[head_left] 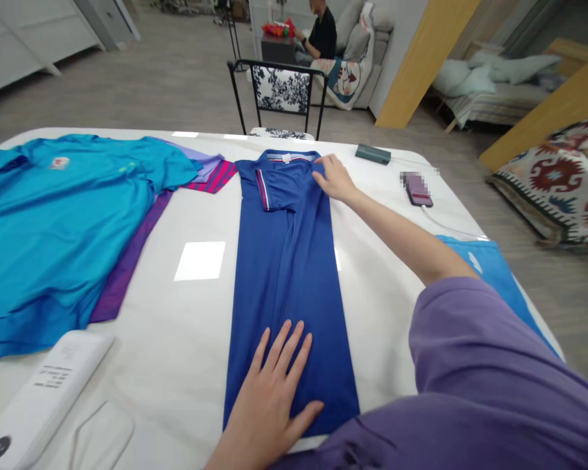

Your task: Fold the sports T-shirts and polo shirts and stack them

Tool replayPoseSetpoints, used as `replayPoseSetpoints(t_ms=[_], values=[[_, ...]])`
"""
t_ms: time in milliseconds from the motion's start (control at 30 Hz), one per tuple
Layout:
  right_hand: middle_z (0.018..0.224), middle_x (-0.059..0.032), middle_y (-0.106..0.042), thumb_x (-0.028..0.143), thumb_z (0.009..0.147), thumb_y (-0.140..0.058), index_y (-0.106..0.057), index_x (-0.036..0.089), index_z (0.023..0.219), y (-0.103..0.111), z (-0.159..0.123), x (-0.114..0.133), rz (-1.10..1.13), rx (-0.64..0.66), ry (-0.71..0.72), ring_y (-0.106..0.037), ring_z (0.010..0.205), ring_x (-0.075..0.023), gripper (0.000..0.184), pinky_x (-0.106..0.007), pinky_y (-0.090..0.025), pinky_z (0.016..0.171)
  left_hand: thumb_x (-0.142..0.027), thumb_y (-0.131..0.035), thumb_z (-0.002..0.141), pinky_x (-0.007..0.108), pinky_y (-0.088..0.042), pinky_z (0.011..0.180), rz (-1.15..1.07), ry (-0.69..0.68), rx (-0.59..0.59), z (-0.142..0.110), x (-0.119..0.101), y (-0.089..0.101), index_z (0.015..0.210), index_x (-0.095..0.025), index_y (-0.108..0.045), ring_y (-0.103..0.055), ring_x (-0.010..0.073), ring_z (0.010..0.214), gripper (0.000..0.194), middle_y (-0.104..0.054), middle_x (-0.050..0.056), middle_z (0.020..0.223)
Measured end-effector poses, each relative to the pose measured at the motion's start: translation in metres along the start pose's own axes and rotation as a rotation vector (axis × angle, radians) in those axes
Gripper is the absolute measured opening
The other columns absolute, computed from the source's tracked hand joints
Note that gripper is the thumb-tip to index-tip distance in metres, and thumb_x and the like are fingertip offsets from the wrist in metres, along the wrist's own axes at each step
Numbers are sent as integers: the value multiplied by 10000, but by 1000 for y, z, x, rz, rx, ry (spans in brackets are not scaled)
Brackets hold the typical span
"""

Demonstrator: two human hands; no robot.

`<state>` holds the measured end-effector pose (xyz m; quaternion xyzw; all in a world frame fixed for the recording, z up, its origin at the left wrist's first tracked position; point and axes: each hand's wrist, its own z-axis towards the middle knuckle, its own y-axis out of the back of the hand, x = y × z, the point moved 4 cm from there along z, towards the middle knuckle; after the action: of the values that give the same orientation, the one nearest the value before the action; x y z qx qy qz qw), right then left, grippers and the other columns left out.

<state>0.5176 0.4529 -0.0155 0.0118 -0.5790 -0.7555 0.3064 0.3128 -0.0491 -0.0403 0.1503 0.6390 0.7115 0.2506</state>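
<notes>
Blue shirt (304, 274), table (176, 352) both sides | left hand (269, 401) flat, grip open | right hand (337, 181) at edge, grip unclear

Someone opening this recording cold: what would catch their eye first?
Most likely the dark blue shirt, folded into a long strip down the middle of the white table, with the left hand spread flat near its lower end and the right hand at its collar. Next, the bright turquoise shirt spread at the left, over purple and striped clothing.
</notes>
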Motion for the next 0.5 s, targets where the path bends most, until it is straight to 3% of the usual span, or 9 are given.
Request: replayPoseSetpoints(t_ms=[133, 200, 267, 333, 400, 500], values=[[1823, -168, -463, 688, 1163, -489, -593, 195, 1702, -9, -115, 88, -19, 312, 155, -446, 1684, -392, 738, -592, -376, 1407, -728, -634, 1073, 614, -305, 1442, -64, -11, -51, -10, -11, 1, 1875, -215, -294, -310, 377, 1787, 1011, -304, 116, 1927], [1909, -122, -330, 732, 1154, -474, -498, 234, 1795, -21, -155, 122, -36, 431, 133, -316, 1768, -396, 812, -603, -288, 1448, -786, -663, 1042, 595, -243, 1468, -98, -27, -58, -20, -11, 7, 1878, -197, -277, -320, 391, 1781, 1094, -298, 145, 1926], [1945, -99, -225, 696, 1166, -464, -374, 249, 1862, -23, -181, 147, -49, 440, 112, -239, 1803, -381, 832, -615, -209, 1472, -853, -694, 989, 593, -218, 1475, -119, -27, -52, -37, -3, 14, 1882, -195, -260, -309, 409, 1783, 1191, -297, 165, 1924], [1949, -123, -199, 640, 1181, -453, -297, 223, 1885, -7, -203, 164, -30, 320, 114, -244, 1803, -362, 833, -604, -184, 1480, -888, -715, 952, 611, -222, 1470, -120, -11, -47, -60, 11, 22, 1885, -202, -253, -294, 431, 1786, 1246, -308, 181, 1918], [1912, -168, -301, 631, 1185, -450, -352, 196, 1859, 24, -235, 174, 38, 184, 123, -342, 1763, -358, 808, -580, -261, 1462, -860, -738, 956, 637, -228, 1462, -115, 17, -44, -84, 26, 27, 1882, -216, -264, -307, 444, 1779, 1224, -344, 192, 1901], [1766, -169, -539, 674, 1167, -510, -543, 229, 1744, 70, -314, 185, 179, 216, 220, -527, 1639, -354, 730, -551, -418, 1385, -737, -754, 1015, 639, -265, 1449, -129, 40, -22, -115, 44, 25, 1866, -251, -319, -400, 422, 1742, 1072, -429, 183, 1862]])
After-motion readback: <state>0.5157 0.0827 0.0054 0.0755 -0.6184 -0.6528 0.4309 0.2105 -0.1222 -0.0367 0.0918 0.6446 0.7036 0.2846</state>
